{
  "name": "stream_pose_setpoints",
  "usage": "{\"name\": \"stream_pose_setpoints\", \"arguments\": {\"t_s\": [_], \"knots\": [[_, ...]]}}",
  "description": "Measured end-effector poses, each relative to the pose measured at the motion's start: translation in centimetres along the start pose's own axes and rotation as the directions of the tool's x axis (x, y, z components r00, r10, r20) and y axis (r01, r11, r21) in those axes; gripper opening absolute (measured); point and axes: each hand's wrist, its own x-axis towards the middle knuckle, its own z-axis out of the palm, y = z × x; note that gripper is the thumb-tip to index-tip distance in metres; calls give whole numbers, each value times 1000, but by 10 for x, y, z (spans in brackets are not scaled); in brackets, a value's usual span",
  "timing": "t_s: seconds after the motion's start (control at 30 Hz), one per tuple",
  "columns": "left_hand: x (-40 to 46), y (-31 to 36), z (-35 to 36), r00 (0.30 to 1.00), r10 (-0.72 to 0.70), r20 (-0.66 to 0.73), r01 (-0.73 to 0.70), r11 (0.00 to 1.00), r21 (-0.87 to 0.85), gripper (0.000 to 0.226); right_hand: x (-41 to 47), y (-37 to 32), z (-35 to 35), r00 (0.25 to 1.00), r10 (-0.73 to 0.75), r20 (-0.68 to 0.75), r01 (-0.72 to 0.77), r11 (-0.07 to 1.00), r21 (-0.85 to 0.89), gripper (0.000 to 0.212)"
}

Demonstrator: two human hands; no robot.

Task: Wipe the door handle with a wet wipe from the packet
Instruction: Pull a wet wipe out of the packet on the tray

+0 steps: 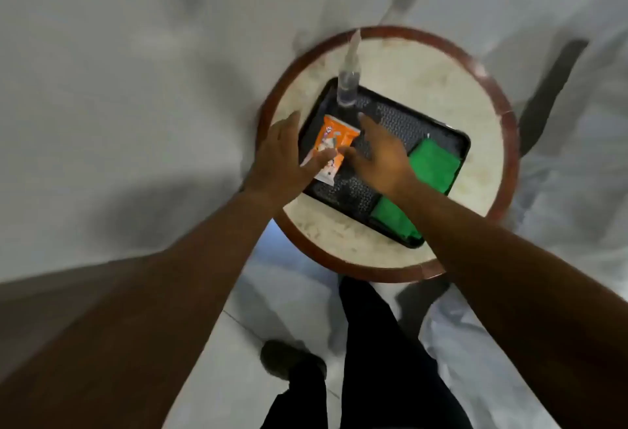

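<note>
Both hands meet over the orange packet in the black tray: left hand steadies it, right hand fingers spread apart, seemingly to open it.

Packet left of cloth

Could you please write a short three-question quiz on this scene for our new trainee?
1. True or false: the orange packet lies on the black tray.
2. What lies on the tray, on the right hand's side? A) green cloth B) sponge C) brush
3. Which tall clear object stands at the tray's far end?

Key
1. True; the left hand rests on its near end.
2. A, the green cloth.
3. The spray bottle, blurred but upright.
</note>
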Motion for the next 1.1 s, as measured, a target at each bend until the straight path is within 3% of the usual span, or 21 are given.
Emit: {"name": "stream_pose_setpoints", "arguments": {"t_s": [0.17,0.23,0.37,0.47,0.57,0.7,0.8,0.87,0.97,1.03,1.1], "knots": [[48,-34,73,980,-152,125,151,988,22,77,58,29,42,976,96,194,-65,985,-162,39],[55,-46,89,978,-164,131,165,986,6,72,73,32,53,962,46,269,10,979,-204,37],[60,-61,103,975,-98,198,95,995,26,91,86,41,65,896,-40,442,183,941,-285,34],[67,-69,105,979,-43,201,20,993,115,92,87,44,70,888,-74,453,246,910,-334,30],[74,-66,105,980,-22,198,-16,982,188,86,91,42,66,923,-64,379,201,922,-332,24],[79,-70,104,989,-35,146,10,986,168,83,89,28,61,969,-18,248,60,985,-160,19],[81,-64,113,983,-53,176,16,978,208,80,86,29,47,988,148,48,-152,984,88,17],[80,-65,114,973,-90,212,43,975,217,78,82,30,37,959,281,-43,-257,922,291,14],[81,-65,114,958,-100,268,29,966,256,84,78,26,9,915,388,-110,-253,764,593,15],[79,-59,104,956,-117,270,58,975,217,89,72,19,-9,928,358,-106,-222,759,612,19],[69,-49,87,971,-126,205,120,992,40,87,57,2,-17,945,320,-62,-227,781,581,22]]}}
